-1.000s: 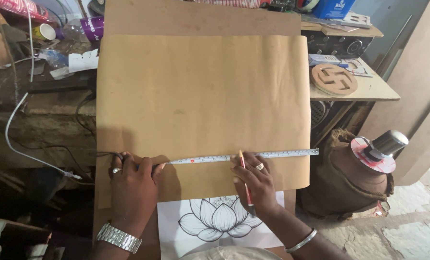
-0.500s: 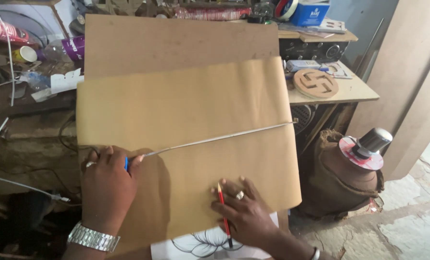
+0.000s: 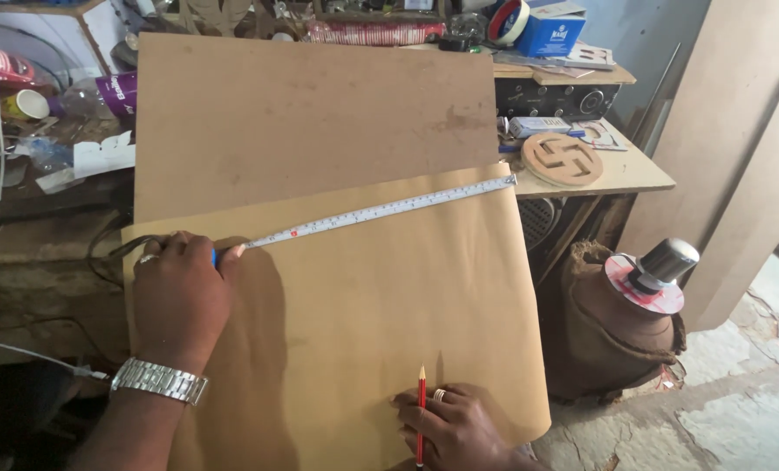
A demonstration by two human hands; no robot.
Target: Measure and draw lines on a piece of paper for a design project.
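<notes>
From the head camera, the left hand (image 3: 180, 296) presses on a long white tape measure (image 3: 380, 212) stretched along the top edge of a big brown paper sheet (image 3: 363, 314). The right hand (image 3: 455, 427) rests flat on the paper, holding a red pencil (image 3: 421, 414) between its fingers.

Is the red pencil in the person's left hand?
No: the red pencil is in the right hand low on the brown paper, while the left hand holds the tape measure.
</notes>
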